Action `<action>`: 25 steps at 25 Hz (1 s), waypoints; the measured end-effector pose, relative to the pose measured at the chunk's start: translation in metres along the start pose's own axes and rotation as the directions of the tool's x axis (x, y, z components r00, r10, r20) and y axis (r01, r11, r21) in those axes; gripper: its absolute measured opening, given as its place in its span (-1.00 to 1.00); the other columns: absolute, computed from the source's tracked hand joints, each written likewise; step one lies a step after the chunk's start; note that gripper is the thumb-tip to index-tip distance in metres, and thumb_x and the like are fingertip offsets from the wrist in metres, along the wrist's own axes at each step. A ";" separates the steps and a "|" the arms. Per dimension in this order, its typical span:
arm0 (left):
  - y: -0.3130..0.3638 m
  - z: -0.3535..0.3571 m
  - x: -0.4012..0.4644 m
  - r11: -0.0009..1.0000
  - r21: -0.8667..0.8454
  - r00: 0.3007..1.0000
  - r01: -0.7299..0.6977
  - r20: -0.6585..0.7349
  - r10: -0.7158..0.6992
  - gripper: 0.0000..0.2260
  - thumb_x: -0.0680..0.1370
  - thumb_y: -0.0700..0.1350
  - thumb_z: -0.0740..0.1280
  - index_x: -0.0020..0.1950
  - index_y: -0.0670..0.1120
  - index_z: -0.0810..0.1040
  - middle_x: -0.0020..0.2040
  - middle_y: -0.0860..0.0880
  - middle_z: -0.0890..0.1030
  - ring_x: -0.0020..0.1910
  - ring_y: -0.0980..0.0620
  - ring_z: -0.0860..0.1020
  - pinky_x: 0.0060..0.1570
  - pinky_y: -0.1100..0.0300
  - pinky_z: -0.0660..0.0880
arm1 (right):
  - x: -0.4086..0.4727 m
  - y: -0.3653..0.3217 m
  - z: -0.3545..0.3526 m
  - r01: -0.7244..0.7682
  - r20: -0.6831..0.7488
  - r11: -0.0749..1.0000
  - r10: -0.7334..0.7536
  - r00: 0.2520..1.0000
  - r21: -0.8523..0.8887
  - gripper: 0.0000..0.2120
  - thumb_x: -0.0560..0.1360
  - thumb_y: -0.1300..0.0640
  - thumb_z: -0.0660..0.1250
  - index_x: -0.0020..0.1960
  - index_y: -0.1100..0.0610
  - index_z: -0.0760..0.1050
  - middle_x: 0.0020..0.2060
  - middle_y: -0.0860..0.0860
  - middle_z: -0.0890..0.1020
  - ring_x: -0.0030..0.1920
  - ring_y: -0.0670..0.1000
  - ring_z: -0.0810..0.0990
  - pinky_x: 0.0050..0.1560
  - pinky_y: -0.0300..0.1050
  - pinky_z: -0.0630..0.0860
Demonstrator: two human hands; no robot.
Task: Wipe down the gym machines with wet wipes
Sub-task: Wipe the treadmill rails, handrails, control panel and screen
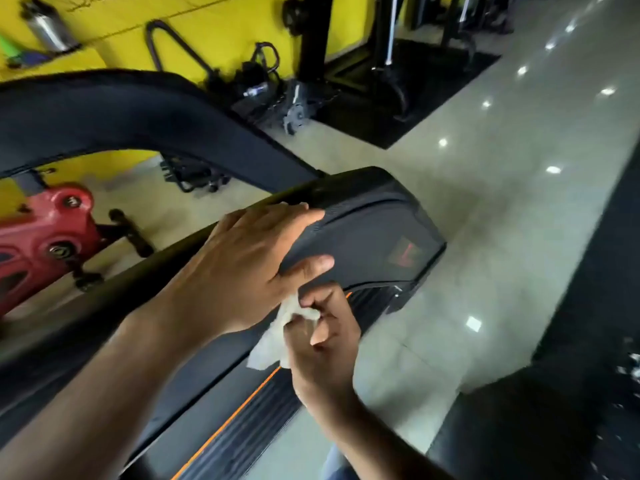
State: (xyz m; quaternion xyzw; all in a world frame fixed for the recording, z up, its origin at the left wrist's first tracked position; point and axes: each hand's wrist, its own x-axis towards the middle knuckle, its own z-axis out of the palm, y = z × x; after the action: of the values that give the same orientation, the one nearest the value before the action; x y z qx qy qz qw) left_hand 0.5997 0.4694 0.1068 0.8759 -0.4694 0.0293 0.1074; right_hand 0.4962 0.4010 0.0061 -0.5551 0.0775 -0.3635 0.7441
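On the cover (363,233) the left hand (249,258) presses flat; just below, the right hand (322,337) pinches the wipe (277,337); nearer the cover's lower edge.

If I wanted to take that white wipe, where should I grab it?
Probably the loose tail of the wipe, coming from the lower left. That end hangs free below the right hand, whose curled fingers pinch the upper part. The left hand lies flat on the black machine cover just above, blocking that side.
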 end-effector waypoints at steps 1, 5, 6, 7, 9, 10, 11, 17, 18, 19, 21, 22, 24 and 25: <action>0.002 0.003 0.003 0.997 0.067 0.999 -0.029 0.044 0.027 -0.30 0.58 0.42 -0.02 0.61 0.06 0.29 0.59 0.02 0.36 0.57 0.02 0.31 0.53 -0.02 0.25 | -0.002 0.009 -0.010 -0.069 -0.054 0.997 0.070 0.996 0.014 -0.93 0.39 0.18 0.26 -0.16 0.04 0.41 -0.43 -0.13 0.49 -0.46 -0.13 0.40 -0.42 -0.23 0.36; -0.002 0.019 0.034 0.934 0.324 0.975 -0.152 0.207 0.087 -0.20 0.55 0.39 -0.22 0.70 -0.02 -0.01 0.70 -0.03 0.00 0.68 0.02 -0.04 0.64 -0.01 -0.03 | 0.028 0.080 -0.057 -0.339 -0.327 0.940 0.306 0.894 -0.048 -0.89 0.38 0.19 0.28 -0.11 0.18 0.50 -0.38 -0.13 0.59 -0.37 -0.15 0.52 -0.33 -0.19 0.47; -0.005 0.024 0.045 0.899 0.394 0.970 -0.192 0.218 0.111 -0.22 0.57 0.36 -0.22 0.70 -0.04 -0.06 0.70 -0.04 -0.05 0.68 0.01 -0.08 0.64 0.00 -0.06 | 0.037 0.099 -0.066 -0.386 -0.351 0.918 0.332 0.875 -0.094 -0.93 0.37 0.16 0.29 -0.15 0.13 0.49 -0.39 -0.17 0.58 -0.35 -0.16 0.51 -0.27 -0.15 0.46; -0.007 0.027 0.057 0.865 0.446 0.962 -0.229 0.239 0.131 -0.26 0.61 0.33 -0.17 0.70 -0.05 -0.09 0.70 -0.05 -0.08 0.68 0.00 -0.10 0.64 0.00 -0.07 | 0.042 0.120 -0.074 -0.430 -0.356 0.893 0.361 0.862 -0.135 -0.96 0.37 0.13 0.30 -0.18 0.08 0.47 -0.40 -0.18 0.56 -0.34 -0.16 0.50 -0.24 -0.12 0.45; -0.005 0.034 0.084 0.818 0.498 0.941 -0.286 0.309 0.141 -0.31 0.68 0.23 -0.02 0.69 -0.06 -0.17 0.70 -0.05 -0.16 0.68 0.00 -0.16 0.64 0.02 -0.10 | 0.049 0.143 -0.088 -0.497 -0.411 0.853 0.400 0.819 -0.159 -0.92 0.38 0.10 0.33 -0.20 0.08 0.45 -0.38 -0.15 0.56 -0.31 -0.11 0.51 -0.22 -0.09 0.46; -0.004 0.035 0.095 0.804 0.511 0.930 -0.304 0.341 0.135 -0.31 0.69 0.19 0.03 0.69 -0.06 -0.21 0.70 -0.04 -0.20 0.67 0.01 -0.18 0.64 0.03 -0.12 | 0.052 0.151 -0.096 -0.509 -0.430 0.844 0.401 0.809 -0.169 -0.90 0.40 0.10 0.35 -0.20 0.10 0.46 -0.37 -0.10 0.56 -0.32 -0.12 0.52 -0.23 -0.13 0.47; -0.003 0.037 0.105 0.792 0.516 0.918 -0.325 0.373 0.134 -0.31 0.70 0.17 0.05 0.68 -0.06 -0.24 0.69 -0.03 -0.22 0.67 0.02 -0.20 0.64 0.05 -0.15 | 0.057 0.156 -0.103 -0.518 -0.437 0.837 0.406 0.803 -0.175 -0.89 0.44 0.15 0.37 -0.20 0.14 0.46 -0.38 -0.08 0.55 -0.36 -0.18 0.52 -0.26 -0.20 0.46; 0.011 0.066 0.170 0.763 0.522 0.873 -0.381 0.475 0.110 -0.27 0.70 0.17 0.10 0.68 -0.05 -0.27 0.67 -0.01 -0.30 0.65 0.02 -0.28 0.64 0.04 -0.16 | 0.099 0.211 -0.147 -0.633 -0.520 0.754 0.475 0.710 -0.176 -0.74 0.44 0.03 0.39 -0.29 0.14 0.42 -0.40 0.08 0.58 -0.37 0.00 0.54 -0.25 0.00 0.59; 0.013 0.074 0.181 0.755 0.523 0.869 -0.394 0.481 0.120 -0.27 0.70 0.17 0.11 0.68 -0.06 -0.26 0.68 -0.02 -0.30 0.66 0.01 -0.27 0.64 0.03 -0.15 | 0.102 0.215 -0.147 -0.639 -0.514 0.751 0.487 0.706 -0.166 -0.75 0.48 0.04 0.39 -0.29 0.12 0.45 -0.40 0.04 0.61 -0.36 -0.01 0.58 -0.20 0.02 0.62; 0.014 0.079 0.190 0.751 0.518 0.863 -0.409 0.488 0.133 -0.27 0.70 0.17 0.11 0.68 -0.06 -0.23 0.68 -0.02 -0.29 0.66 0.01 -0.27 0.64 0.03 -0.14 | 0.104 0.213 -0.145 -0.638 -0.505 0.757 0.500 0.704 -0.140 -0.75 0.54 0.09 0.39 -0.29 0.08 0.48 -0.39 -0.01 0.63 -0.36 -0.05 0.59 -0.19 -0.03 0.60; 0.013 0.087 0.205 0.758 0.494 0.851 -0.426 0.503 0.150 -0.27 0.69 0.18 0.11 0.69 -0.07 -0.21 0.68 -0.01 -0.28 0.66 0.01 -0.27 0.63 0.03 -0.14 | 0.100 0.204 -0.139 -0.612 -0.492 0.787 0.503 0.710 -0.079 -0.78 0.62 0.20 0.35 -0.19 0.03 0.55 -0.28 -0.04 0.66 -0.30 -0.16 0.61 -0.15 -0.14 0.52; 0.013 0.088 0.210 0.767 0.478 0.847 -0.427 0.509 0.154 -0.28 0.69 0.18 0.11 0.69 -0.07 -0.21 0.68 -0.01 -0.28 0.66 0.02 -0.27 0.63 0.03 -0.14 | 0.094 0.204 -0.138 -0.600 -0.489 0.798 0.505 0.711 -0.047 -0.82 0.62 0.26 0.34 -0.09 0.03 0.58 -0.19 -0.05 0.67 -0.23 -0.24 0.61 -0.09 -0.21 0.49; 0.012 0.089 0.213 0.798 0.439 0.846 -0.413 0.510 0.158 -0.29 0.70 0.17 0.09 0.69 -0.06 -0.21 0.68 0.02 -0.28 0.65 0.05 -0.27 0.63 0.05 -0.16 | 0.081 0.207 -0.135 -0.581 -0.484 0.814 0.516 0.706 0.021 -0.77 0.62 0.36 0.30 0.10 0.06 0.58 0.02 -0.10 0.66 -0.04 -0.37 0.61 0.08 -0.34 0.46; 0.012 0.089 0.214 0.815 0.412 0.845 -0.406 0.510 0.163 -0.30 0.70 0.16 0.09 0.69 -0.06 -0.21 0.68 0.03 -0.27 0.65 0.06 -0.26 0.63 0.07 -0.17 | 0.081 0.210 -0.135 -0.588 -0.473 0.808 0.530 0.704 0.030 -0.74 0.64 0.36 0.27 0.22 0.11 0.58 0.15 -0.09 0.64 0.09 -0.38 0.58 0.20 -0.35 0.43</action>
State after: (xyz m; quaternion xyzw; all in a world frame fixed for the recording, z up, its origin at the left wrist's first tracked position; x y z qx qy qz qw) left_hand 0.7048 0.2692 0.0549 0.7719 -0.5859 -0.0370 -0.2438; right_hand 0.5808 0.2712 -0.2063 -0.4476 0.4384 -0.2355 0.7430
